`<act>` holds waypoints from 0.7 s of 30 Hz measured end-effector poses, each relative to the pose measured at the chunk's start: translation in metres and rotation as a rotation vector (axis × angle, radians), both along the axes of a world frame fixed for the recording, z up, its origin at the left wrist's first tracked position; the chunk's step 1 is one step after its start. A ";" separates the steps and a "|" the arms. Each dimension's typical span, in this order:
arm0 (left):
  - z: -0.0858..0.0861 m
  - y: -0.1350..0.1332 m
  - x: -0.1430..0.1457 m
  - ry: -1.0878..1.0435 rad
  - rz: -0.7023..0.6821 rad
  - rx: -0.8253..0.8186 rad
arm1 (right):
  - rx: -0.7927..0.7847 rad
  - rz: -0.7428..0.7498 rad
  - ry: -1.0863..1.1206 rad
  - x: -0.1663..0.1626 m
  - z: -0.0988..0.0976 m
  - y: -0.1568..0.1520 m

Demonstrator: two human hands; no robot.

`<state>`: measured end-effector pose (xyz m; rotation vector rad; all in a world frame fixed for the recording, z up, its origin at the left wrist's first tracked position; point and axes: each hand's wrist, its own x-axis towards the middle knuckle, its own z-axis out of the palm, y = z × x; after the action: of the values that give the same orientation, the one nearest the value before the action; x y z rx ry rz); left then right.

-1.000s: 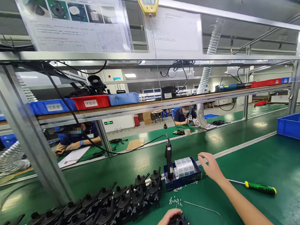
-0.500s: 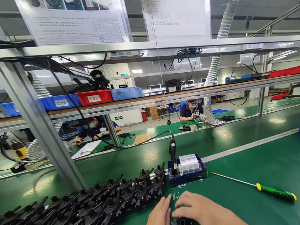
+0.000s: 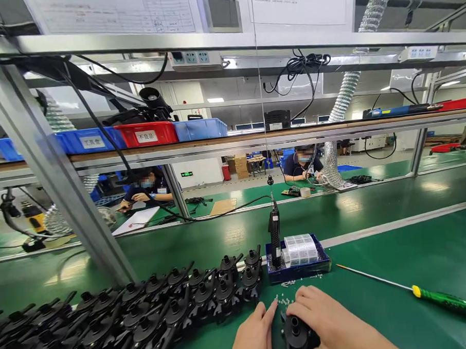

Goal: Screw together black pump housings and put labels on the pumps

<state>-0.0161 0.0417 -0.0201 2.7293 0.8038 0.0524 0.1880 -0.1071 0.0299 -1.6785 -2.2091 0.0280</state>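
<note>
A black round plastic part (image 3: 296, 334) with a short spout sits on the green table at the bottom edge. My left hand (image 3: 254, 334) presses against its left side and my right hand (image 3: 327, 319) wraps over its right side and top. Several tiny pale screws (image 3: 285, 300) lie loose just beyond my fingers. Behind them stands a blue tray (image 3: 299, 269) holding a clear compartment box (image 3: 300, 249) and an upright black electric screwdriver (image 3: 274, 234) hung on a cord.
Rows of several identical black parts (image 3: 154, 311) cover the table to the left. A green-handled screwdriver (image 3: 443, 300) lies at the right. A slanted metal frame post (image 3: 63, 171) stands at the left. Other people work at the benches behind.
My right hand came back from near the blue tray and now lies on the black part with my left hand. The view has tipped downward.
</note>
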 end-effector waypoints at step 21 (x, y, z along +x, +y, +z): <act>0.002 0.013 0.006 0.027 0.124 -0.165 | 0.238 0.035 -0.227 0.021 -0.051 0.031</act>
<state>-0.0105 0.0547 -0.0180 2.5285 0.9410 -0.0234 0.2089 -0.0765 -0.0215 -1.5769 -2.2962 -0.4195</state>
